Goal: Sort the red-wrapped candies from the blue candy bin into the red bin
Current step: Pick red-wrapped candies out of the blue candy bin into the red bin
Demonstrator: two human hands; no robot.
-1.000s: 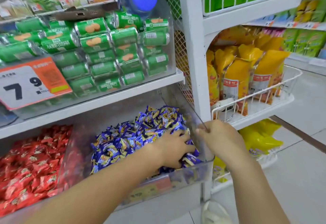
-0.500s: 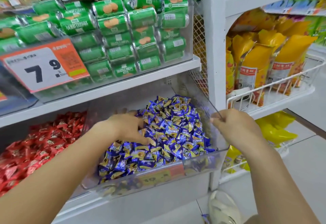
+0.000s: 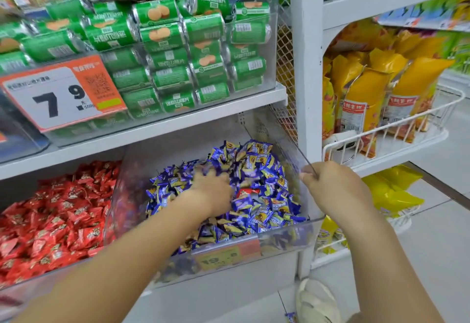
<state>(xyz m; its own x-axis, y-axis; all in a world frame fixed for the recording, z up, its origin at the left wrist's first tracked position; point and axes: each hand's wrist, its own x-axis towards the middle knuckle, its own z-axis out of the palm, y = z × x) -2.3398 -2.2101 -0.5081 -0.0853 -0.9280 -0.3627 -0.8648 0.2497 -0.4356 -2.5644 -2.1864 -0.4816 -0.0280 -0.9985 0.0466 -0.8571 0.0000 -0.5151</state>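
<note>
- Right hand, right of centre, pinches the blue bin's clear side wall, likely to steady it.
- Left hand digs in mid-frame; its finger state is blurred, cannot tell.
- Red candy lies exposed just right of it; red bin is lower left.
</note>
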